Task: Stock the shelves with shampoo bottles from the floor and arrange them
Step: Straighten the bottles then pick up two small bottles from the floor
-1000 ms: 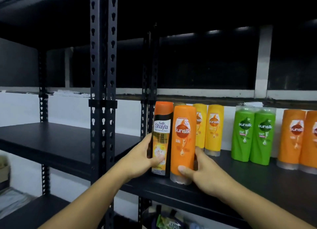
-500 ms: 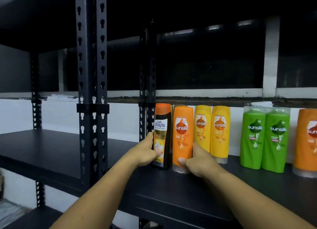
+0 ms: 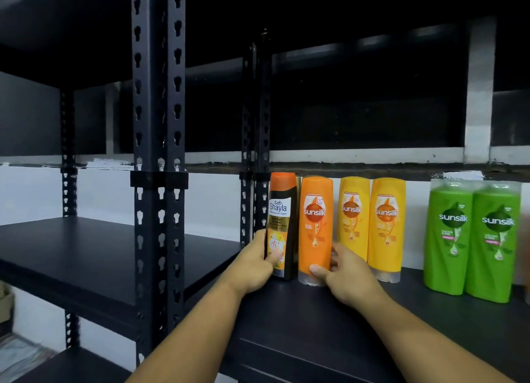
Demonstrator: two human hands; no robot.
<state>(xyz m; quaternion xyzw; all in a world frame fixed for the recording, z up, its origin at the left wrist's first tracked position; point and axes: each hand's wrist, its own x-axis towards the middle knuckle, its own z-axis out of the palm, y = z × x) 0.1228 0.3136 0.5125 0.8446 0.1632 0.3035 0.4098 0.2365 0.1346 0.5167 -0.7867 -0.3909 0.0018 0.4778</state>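
Observation:
On the black shelf (image 3: pixel 315 319) a black and orange Safi Shayla bottle (image 3: pixel 282 210) stands upright at the left end of the row. My left hand (image 3: pixel 255 263) grips its lower part. Beside it stands an orange Sunsilk bottle (image 3: pixel 315 219), and my right hand (image 3: pixel 344 273) holds its base with thumb in front and fingers behind. To the right stand two yellow Sunsilk bottles (image 3: pixel 371 222) and a wrapped pair of green Sunsilk bottles (image 3: pixel 473 239). All bottles rest cap down near the back of the shelf.
A black slotted upright post (image 3: pixel 157 181) rises left of my arms, with a second one (image 3: pixel 255 141) just behind the Shayla bottle. A lower black shelf (image 3: pixel 86 256) lies to the left. Another shelf board spans overhead. A white wall stands behind.
Both hands have pushed the Shayla bottle and the orange Sunsilk bottle back from the shelf's front edge, in line with the yellow bottles. The camera has moved closer.

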